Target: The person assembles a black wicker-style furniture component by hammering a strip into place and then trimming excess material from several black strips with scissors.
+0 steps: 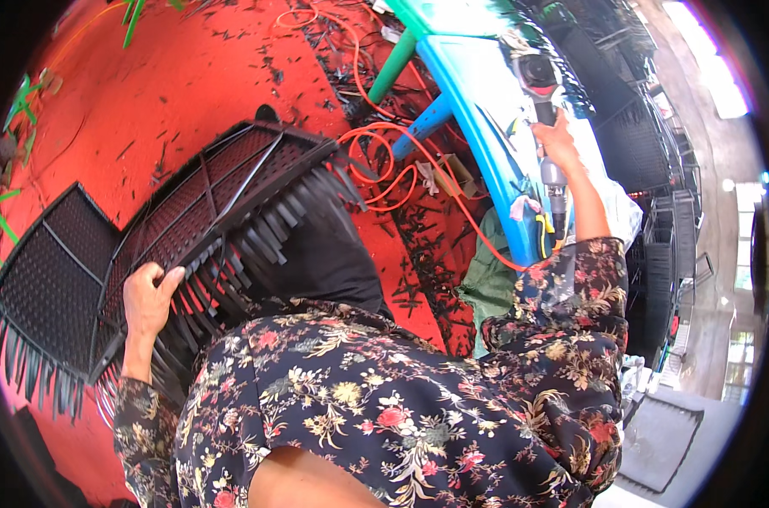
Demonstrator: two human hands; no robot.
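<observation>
A black woven chair frame [202, 199] with metal bars across it lies tilted over my lap. Loose flat black strips [262, 229] fringe its edge. My left hand [147, 298] is closed on the near rim of this frame, thumb and fingers at the edge. Out to the right, my right hand [558, 142] wraps round an air tool [552, 176] with a round dark head and a grey body, above the table top. Its exact kind is hard to make out. An orange hose [462, 196] runs up to the table near the tool.
The blue table [478, 102] joins a green one [427, 19] on the far side. Cut black strips litter the red floor [198, 59]. Coiled hose lies beside the table leg [423, 123]. Dark woven furniture [647, 144] stands stacked at the right. A green sack [486, 284] sits below the table.
</observation>
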